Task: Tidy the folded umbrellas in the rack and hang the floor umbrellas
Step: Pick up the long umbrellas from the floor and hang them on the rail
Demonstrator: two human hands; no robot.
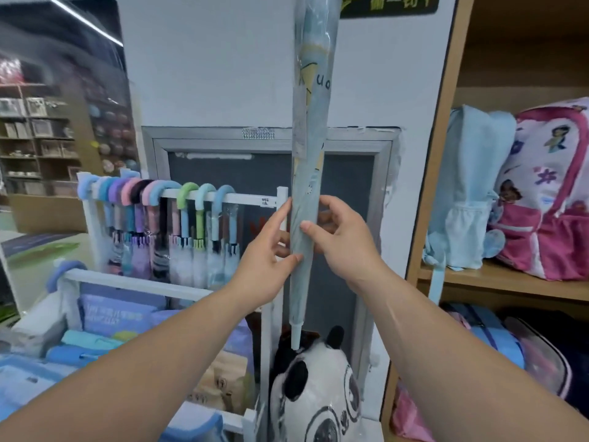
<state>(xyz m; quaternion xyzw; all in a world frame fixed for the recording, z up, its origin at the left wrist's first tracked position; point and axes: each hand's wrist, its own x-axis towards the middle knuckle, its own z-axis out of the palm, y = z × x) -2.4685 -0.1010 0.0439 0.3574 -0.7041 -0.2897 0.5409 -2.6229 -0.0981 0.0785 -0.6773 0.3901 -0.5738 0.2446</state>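
A long light-blue umbrella (310,129) in a clear plastic sleeve stands upright in front of me, tip down, its top out of frame. My left hand (269,253) grips its lower shaft from the left, and my right hand (339,240) grips it from the right at the same height. Behind and to the left stands the white rack (245,199), with several pastel crook-handled umbrellas (153,224) hanging in a row on its top rail. Folded umbrellas and packages (105,330) lie in the rack's lower bin.
A panda plush (314,384) sits on the floor just below the umbrella's tip. A wooden shelf unit (430,186) on the right holds a blue backpack (468,193) and a pink backpack (548,193). A grey framed panel (379,173) covers the wall behind.
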